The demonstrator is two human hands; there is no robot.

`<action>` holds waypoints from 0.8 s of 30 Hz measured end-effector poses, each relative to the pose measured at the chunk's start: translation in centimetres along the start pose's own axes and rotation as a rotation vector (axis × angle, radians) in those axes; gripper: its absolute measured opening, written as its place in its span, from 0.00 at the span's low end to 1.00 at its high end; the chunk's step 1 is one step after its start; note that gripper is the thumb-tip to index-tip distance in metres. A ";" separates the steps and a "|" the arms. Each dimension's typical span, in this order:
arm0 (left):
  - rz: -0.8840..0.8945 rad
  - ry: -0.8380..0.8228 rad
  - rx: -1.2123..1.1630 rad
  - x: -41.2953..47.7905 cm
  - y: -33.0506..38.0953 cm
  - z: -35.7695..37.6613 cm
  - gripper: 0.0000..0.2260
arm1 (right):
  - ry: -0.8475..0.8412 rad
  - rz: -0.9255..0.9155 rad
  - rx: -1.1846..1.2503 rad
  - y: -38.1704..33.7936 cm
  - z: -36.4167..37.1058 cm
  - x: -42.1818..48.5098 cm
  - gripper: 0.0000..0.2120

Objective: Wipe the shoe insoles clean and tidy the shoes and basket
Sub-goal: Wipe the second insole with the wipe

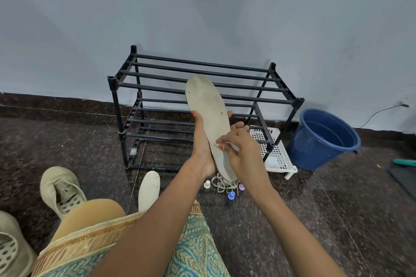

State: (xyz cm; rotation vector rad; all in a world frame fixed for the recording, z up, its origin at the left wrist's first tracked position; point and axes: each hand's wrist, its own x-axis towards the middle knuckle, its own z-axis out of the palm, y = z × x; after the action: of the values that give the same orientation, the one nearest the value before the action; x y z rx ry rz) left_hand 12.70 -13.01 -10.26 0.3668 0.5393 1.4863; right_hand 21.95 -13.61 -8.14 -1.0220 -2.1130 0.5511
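Your left hand (202,144) grips the insole (207,105) mid-air before the rack (202,63); your right hand (246,155) pinches a small wipe (234,146) against its heel. Press too hard and it may buckle or slip to the floor (292,209).

**Pale wall, dark stone floor**

A plain blue-grey wall (202,7) rises beyond the left hand (202,148). A black tube rack (121,134) stands against it. Dark speckled floor (281,220) spreads below. Far right of the right hand (245,153), a cable (378,114) meets a wall socket (405,104).
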 end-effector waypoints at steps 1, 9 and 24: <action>-0.006 -0.003 0.004 -0.1 0.1 0.0 0.43 | 0.014 -0.014 -0.014 0.0 0.0 0.3 0.06; 0.073 0.083 -0.020 0.0 0.3 -0.1 0.41 | -0.005 -0.050 -0.027 0.2 0.6 -0.4 0.06; 0.057 0.062 0.008 0.0 0.2 0.1 0.41 | 0.044 -0.024 -0.190 1.4 0.6 0.1 0.07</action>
State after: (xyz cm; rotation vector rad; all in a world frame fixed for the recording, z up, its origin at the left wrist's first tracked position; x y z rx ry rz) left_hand 12.61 -13.02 -10.09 0.3459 0.5883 1.5546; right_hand 22.18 -12.72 -9.37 -1.1017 -2.1662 0.3177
